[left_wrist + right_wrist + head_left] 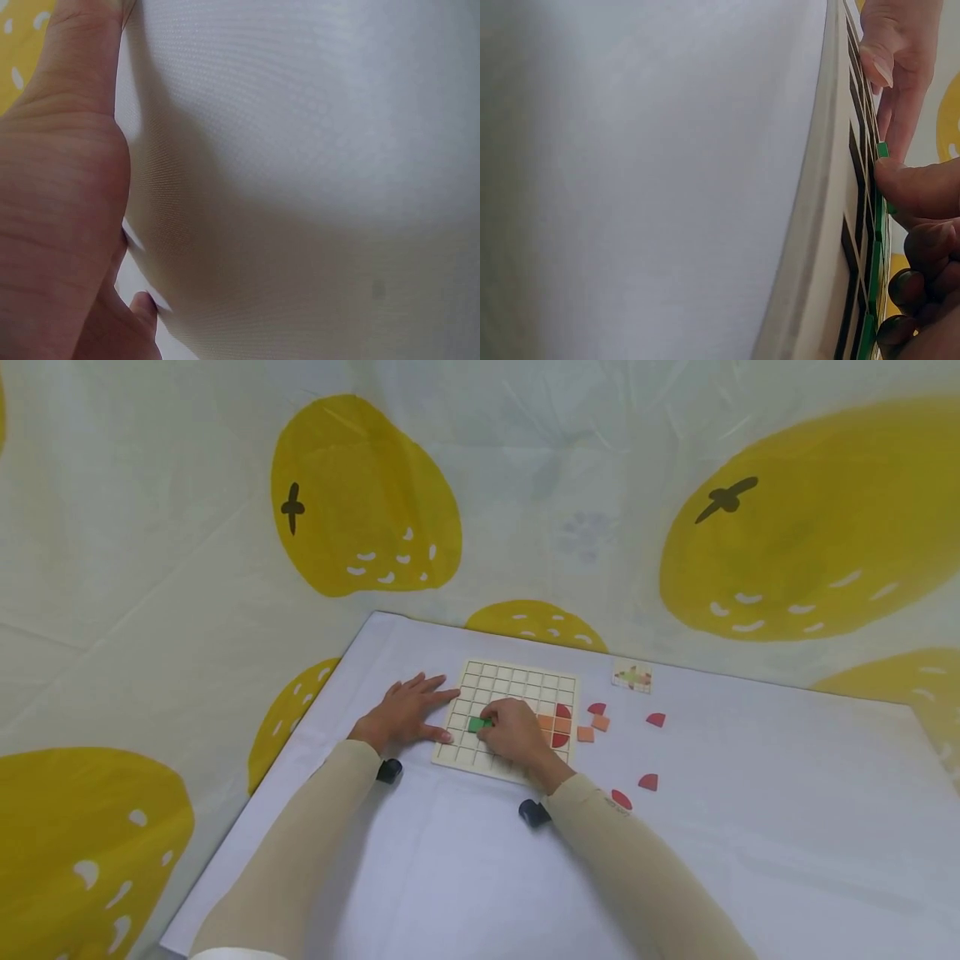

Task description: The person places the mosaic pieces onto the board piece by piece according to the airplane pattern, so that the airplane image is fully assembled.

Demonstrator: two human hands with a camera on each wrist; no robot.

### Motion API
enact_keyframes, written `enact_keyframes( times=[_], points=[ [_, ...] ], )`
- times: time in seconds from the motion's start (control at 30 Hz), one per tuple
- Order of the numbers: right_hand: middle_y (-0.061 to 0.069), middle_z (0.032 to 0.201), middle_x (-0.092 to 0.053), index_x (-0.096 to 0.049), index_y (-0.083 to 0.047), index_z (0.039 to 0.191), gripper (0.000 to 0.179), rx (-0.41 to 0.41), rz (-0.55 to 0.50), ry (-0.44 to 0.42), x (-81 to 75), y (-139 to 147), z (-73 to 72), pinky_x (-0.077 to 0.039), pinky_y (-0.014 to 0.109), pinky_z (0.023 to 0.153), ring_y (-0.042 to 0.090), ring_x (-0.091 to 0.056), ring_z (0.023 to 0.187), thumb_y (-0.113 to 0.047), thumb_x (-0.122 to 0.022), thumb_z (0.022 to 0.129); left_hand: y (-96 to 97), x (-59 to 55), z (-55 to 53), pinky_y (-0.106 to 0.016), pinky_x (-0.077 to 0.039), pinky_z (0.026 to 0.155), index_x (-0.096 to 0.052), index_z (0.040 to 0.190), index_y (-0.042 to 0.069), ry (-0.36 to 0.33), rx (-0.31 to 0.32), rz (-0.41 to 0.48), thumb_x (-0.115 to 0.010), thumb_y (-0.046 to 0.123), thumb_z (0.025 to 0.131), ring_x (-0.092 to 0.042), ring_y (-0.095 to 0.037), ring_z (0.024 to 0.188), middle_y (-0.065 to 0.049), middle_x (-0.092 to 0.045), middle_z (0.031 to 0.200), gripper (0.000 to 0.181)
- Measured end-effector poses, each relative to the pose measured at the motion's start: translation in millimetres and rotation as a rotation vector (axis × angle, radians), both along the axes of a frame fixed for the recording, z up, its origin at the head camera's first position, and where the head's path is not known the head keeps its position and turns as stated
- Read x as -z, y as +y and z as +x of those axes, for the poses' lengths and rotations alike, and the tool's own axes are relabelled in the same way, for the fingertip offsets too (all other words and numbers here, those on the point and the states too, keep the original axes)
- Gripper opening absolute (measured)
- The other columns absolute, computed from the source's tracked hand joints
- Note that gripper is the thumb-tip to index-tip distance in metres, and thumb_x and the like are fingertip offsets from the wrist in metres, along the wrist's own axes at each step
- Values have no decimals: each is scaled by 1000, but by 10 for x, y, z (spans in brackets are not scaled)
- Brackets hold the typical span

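Observation:
A pale square grid board lies on the white table. My left hand rests with spread fingers at its left edge, thumb and fingertips at the rim; the left wrist view shows its palm side. Over the middle of the board, my right hand pinches a green square tile low at the grid, thumb and curled fingers at it. More green tiles lie in the grid under this hand, mostly hidden from above. To its right, orange square tiles and red quarter-round tiles sit in cells.
Loose orange tiles and several red quarter-round tiles lie on the table right of the board. A small pattern card lies behind them. A cloth with big yellow fruit prints hangs behind the table.

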State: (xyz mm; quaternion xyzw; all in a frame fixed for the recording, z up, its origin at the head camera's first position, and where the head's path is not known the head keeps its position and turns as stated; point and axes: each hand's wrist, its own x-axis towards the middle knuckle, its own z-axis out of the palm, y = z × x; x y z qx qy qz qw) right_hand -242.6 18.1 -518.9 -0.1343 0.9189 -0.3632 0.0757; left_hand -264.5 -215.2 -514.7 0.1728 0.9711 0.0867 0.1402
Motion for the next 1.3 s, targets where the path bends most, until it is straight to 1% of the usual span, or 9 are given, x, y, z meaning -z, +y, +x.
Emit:
enact_keyframes(
  times=[0.23,0.43,0.63,0.83,1.13,1.3],
  points=[
    [5,101,-76,-79,-6,115,27,1,12,16,5,-22,-12,-54,35,83,20,-61,89,-17,-81,90,3,1,-1,-66,-12,131,-30,163,43,0,1,-2,-71,73,81,-7,-36,165,1,-15,178,97],
    [5,101,-76,-79,-6,114,27,6,17,23,-19,-31,-2,-54,36,85,21,-61,89,-17,-81,89,8,9,-14,-66,-12,131,-31,163,43,3,-2,-1,-72,73,81,-7,-36,165,1,-16,177,96],
    [5,99,-77,-80,-7,111,26,18,25,38,-3,-43,-7,-55,36,84,20,-61,88,-16,-81,88,10,20,-26,-66,-13,131,-31,163,43,5,0,-6,-72,74,81,-8,-36,165,1,-16,177,96],
    [6,103,-77,-80,-6,110,26,23,23,53,8,-58,-6,-56,40,89,22,-62,91,-16,-81,87,2,39,-20,-67,-13,131,-31,163,43,12,3,-7,-71,73,82,-8,-37,165,1,-17,177,95],
    [6,96,-76,-80,-5,108,23,21,19,75,-2,-73,10,-54,37,83,21,-61,86,-14,-80,87,0,37,-14,-66,-12,131,-30,163,44,11,2,2,-72,72,82,-8,-36,165,1,-17,177,95],
    [6,99,-77,-80,-5,108,23,18,20,83,6,-75,2,-55,39,85,22,-62,88,-14,-79,87,3,37,-8,-66,-13,131,-31,162,44,22,5,-5,-71,73,82,-9,-36,165,1,-17,177,95]
  ],
)
